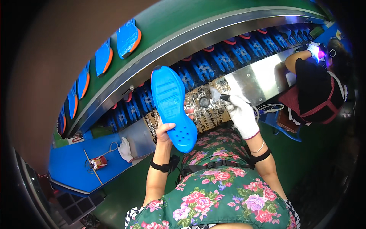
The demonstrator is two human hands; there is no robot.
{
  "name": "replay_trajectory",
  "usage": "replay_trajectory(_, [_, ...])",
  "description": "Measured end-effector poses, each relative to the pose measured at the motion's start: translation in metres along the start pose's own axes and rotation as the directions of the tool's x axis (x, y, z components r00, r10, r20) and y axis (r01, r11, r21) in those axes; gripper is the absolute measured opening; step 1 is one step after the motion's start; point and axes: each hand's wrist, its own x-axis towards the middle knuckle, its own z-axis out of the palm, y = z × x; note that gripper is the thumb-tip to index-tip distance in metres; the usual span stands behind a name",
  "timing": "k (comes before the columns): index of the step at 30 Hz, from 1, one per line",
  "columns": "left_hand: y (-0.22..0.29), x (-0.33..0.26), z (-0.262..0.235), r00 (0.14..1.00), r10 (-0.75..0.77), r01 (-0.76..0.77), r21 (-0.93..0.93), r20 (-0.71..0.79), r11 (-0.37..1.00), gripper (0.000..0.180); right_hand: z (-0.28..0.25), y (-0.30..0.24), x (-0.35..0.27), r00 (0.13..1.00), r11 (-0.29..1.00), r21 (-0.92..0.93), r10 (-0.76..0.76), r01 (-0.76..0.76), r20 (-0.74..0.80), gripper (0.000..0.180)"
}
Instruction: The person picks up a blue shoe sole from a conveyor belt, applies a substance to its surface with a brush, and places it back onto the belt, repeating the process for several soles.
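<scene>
My bare left hand (164, 133) grips a blue shoe sole (168, 95) by its edge, near the heel end with the small round holes. The sole is raised over the bench, tilted, its ribbed face toward me. My right hand (243, 117), in a white glove, is closed around the dark handle of a brush (216, 94) with pale bristles. The brush is apart from the sole, to its right. Close below the bristles sits a small round dark pot (204, 101) on brown printed wrapping (207, 116) that covers the bench.
Behind the bench, blue pieces (223, 60) stand in a long row under a metal-edged green conveyor (183, 15) carrying blue-and-orange soles (127, 38). A blue table (72, 168) at left holds a white glove (124, 149). At right a co-worker (318, 91) works near purple light.
</scene>
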Motion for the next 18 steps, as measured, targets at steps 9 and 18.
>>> replay_trajectory(9, [-0.051,-0.002,-0.023,0.969,-0.247,0.233,-0.331,-0.001,0.914,0.101,0.087,-0.004,-0.031,0.875,0.73,-0.51,-0.258,0.454,0.41,0.023])
replay_trajectory(18, [-0.041,0.014,0.034,0.983,-0.132,0.089,-0.291,-0.13,0.953,0.093,0.116,-0.007,-0.038,0.629,0.25,-0.584,-0.425,0.772,0.651,0.024])
